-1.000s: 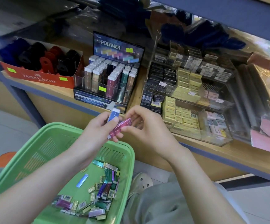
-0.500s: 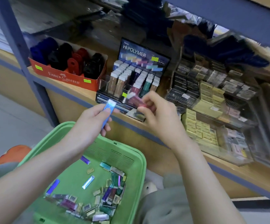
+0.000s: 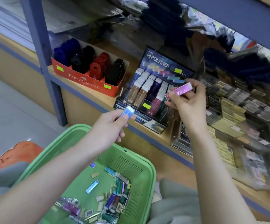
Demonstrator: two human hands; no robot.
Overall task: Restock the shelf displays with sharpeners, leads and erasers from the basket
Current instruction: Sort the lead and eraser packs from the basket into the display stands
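A wooden shelf [image 3: 89, 96] held the lead display [image 3: 153, 92]. The right hand [image 3: 187, 101] pinched a pink lead case [image 3: 179, 91] above it. The left hand [image 3: 110, 125] pinched a blue lead case [image 3: 127, 112] over the green basket [image 3: 140, 160].

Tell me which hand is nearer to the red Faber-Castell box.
Left. The left hand, holding a blue pack, is in front of the box, slightly to its right. The right hand, holding a pink pack, is farther right, at the Hi-Polymer display.
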